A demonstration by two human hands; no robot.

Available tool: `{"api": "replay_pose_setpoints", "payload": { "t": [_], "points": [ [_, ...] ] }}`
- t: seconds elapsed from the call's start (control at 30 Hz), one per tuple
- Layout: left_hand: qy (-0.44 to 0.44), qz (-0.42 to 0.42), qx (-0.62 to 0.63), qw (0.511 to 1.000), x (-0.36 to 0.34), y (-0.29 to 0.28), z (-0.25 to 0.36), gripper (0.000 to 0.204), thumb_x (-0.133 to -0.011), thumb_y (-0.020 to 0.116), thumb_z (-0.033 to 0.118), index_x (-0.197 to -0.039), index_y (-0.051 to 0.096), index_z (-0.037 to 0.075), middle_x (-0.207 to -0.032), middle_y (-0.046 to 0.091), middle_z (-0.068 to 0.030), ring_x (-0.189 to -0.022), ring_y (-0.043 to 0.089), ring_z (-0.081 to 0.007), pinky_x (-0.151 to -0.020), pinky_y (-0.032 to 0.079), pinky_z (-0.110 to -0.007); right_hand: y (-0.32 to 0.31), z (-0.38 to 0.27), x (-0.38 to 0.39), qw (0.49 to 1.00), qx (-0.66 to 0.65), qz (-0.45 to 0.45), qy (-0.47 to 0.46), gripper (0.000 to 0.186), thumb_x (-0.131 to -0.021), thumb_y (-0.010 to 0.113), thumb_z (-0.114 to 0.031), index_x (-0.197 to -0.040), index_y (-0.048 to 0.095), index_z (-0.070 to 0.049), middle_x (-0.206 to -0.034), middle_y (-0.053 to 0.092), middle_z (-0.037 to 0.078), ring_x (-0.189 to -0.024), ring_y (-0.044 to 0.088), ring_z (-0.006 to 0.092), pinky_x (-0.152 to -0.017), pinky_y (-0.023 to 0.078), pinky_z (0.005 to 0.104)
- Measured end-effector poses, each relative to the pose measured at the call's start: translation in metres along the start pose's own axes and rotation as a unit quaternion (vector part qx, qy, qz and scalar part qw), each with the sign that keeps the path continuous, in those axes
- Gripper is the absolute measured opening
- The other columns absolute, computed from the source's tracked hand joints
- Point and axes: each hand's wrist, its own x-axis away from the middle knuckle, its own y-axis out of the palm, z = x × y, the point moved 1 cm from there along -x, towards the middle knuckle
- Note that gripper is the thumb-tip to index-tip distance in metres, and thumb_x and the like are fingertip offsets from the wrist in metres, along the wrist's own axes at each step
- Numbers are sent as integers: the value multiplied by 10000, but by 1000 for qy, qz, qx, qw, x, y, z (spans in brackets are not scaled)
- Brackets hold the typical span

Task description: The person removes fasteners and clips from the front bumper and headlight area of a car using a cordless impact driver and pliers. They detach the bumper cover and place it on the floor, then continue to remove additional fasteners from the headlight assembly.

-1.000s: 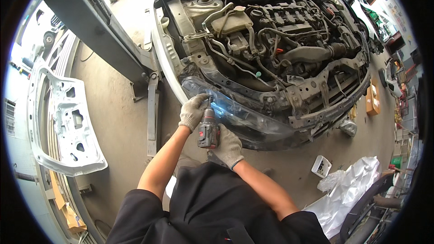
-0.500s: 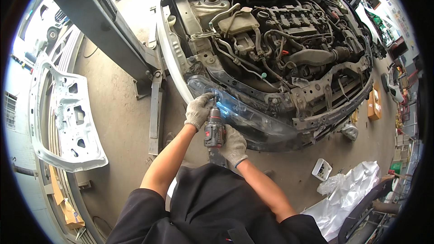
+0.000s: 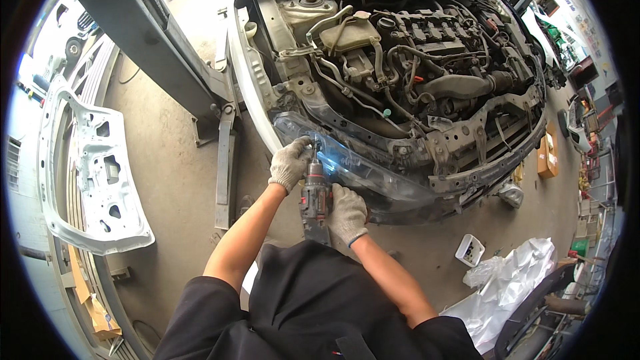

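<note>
A cordless drill (image 3: 313, 200) with a grey and red body points away from me at the car's front corner. My right hand (image 3: 347, 215), in a grey knit glove, is closed on it from the right side; its grip is partly hidden. My left hand (image 3: 291, 164), also gloved, has its fingers curled together beside the drill's tip. Whatever those fingers pinch is too small to make out. Just beyond the tip lies the clear-covered headlight (image 3: 393, 181), with a bluish light on its surface.
Past the headlight is the open engine bay (image 3: 427, 53), its front bumper removed. A grey lift post (image 3: 160, 40) stands left, with a white door-like panel (image 3: 110, 173) farther left. On the floor at right are a white tray (image 3: 470, 251), plastic sheeting (image 3: 510, 287) and a cardboard box (image 3: 548, 155).
The drill's rear has dropped slightly toward me, showing more of its base, and my right hand has shifted a little with it. My left hand stays by the tip. The whole view has drifted slightly.
</note>
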Motion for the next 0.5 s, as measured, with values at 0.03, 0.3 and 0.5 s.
{"api": "replay_pose_setpoints", "payload": {
  "t": [0.03,0.3,0.5],
  "points": [
    [1,-1,-2,1000,0,-1,1,344,-934,682,280,-1250,698,144,-1032,743,-197,-975,723,-363,-863,568,-427,0,0,1,1000,-8,22,-10,696,-683,858,-258,-1265,551,-32,-1097,655,174,-1054,642,363,-914,512,469],
    [0,-4,-10,1000,-1,1,-3,351,-942,675,275,-1265,698,140,-1065,739,-197,-991,721,-355,-873,567,-416,-6,3,2,998,-13,41,-33,626,-712,834,-298,-1222,559,-60,-1015,665,156,-975,659,368,-853,523,478],
    [21,-2,7,1000,-1,3,-4,337,-952,664,259,-1260,701,127,-1093,734,-195,-1025,713,-350,-894,560,-414,-3,1,3,997,-34,59,-25,529,-758,799,-273,-1190,575,-65,-1000,669,164,-974,661,377,-849,525,489]
  ]
}}
